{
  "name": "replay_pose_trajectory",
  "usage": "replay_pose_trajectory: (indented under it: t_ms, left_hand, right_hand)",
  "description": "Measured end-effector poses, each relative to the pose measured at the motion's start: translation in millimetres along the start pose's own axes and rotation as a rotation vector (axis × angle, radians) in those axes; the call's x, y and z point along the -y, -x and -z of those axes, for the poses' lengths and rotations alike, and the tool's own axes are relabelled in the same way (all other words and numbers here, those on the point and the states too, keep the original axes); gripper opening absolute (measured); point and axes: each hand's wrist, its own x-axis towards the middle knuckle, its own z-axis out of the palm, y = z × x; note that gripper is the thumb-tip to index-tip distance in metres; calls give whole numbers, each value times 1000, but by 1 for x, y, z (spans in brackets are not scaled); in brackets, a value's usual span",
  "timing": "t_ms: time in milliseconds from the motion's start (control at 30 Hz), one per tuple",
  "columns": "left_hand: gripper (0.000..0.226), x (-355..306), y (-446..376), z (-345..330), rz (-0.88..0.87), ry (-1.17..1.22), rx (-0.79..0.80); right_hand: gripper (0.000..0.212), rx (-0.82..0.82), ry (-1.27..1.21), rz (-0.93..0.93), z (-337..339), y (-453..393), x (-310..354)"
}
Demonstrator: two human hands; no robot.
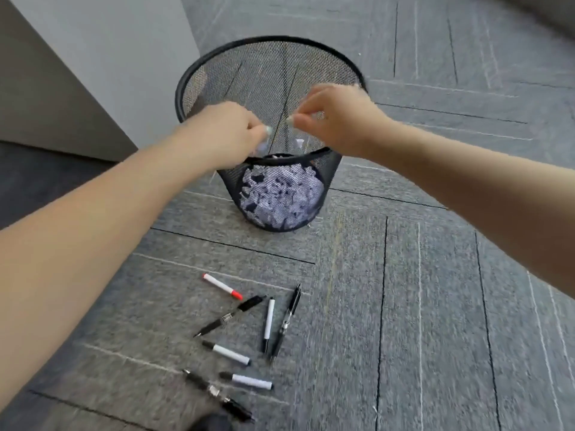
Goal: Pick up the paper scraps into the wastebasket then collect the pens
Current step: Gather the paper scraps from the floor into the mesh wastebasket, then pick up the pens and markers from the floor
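A black mesh wastebasket (193, 73) stands on the carpet, and white paper scraps (281, 197) show through its lower mesh. My left hand (224, 133) and my right hand (334, 119) hover over its near rim, fingers pinched together. A few small white scraps (298, 142) sit in mid-air just below the fingertips, inside the basket mouth; motion blur hides whether either hand still holds any. Several pens lie on the floor in front of the basket: a red-capped marker (222, 286), black pens (230, 315) (286, 321), and white-barrelled markers (268, 323) (226, 353) (245, 380).
Grey carpet tiles (435, 306) cover the floor. A grey wall or cabinet corner (93, 73) rises at the left, right behind the basket. One black pen (217, 395) lies nearest me, beside a dark shape at the bottom edge.
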Motion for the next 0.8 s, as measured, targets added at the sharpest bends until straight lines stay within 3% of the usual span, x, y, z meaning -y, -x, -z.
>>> replay_pose_trajectory:
  t_ms: [100,233,367,433,533,600,667,733,800]
  left_hand:
    - [33,3,-1,-8,-16,15,-85]
    - [22,4,-7,-18,-63,90,-279]
    - [22,3,-6,-24,-89,119,-397]
    - [28,1,3,-24,-105,125,-506]
    - [39,4,28,-27,-318,47,-660]
    - [34,12,52,-40,-603,-115,-664]
    - [29,25,76,-59,-775,-228,-507]
    - [26,44,94,-80,-747,-263,-260]
    - [23,63,107,-102,-619,-273,-7]
  right_hand:
    - [43,-72,14,-36,-6,10,-9]
    - [18,-195,-130,-57,-10,23,-9]
    - [15,-343,-261,-51,-11,37,-4]
    - [17,-469,-158,42,-17,53,-2]
    - [15,-585,-61,412,-40,83,1]
    - [13,-475,-19,598,-69,101,-1]
    - [12,-276,16,630,-105,117,-6]
    - [20,-43,76,589,-142,135,-10]
    - [40,210,170,571,-175,150,-11]
